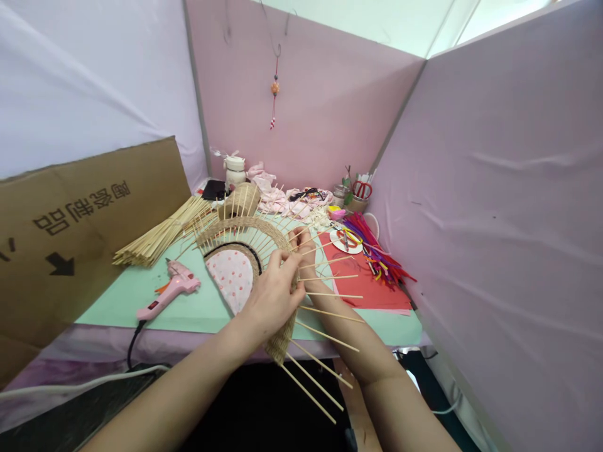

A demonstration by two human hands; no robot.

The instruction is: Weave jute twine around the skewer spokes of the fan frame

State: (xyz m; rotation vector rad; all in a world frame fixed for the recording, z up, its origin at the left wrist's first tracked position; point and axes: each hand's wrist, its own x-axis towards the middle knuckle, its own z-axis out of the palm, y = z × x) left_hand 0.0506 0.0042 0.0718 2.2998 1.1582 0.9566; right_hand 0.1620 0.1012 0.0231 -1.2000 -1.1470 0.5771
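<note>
Pink walls (306, 94) are surrounding woven bands (248, 222) whose stick ends (334, 294) are jutting unwoven; left hand (274, 290) is pinching the edge, right hand (305, 248) is curling alongside, hold unclear.

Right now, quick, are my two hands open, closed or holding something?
Left hand: closed, holding the woven band.
Right hand: fingers curled by the band's edge; whether they grip it cannot be told.
</note>
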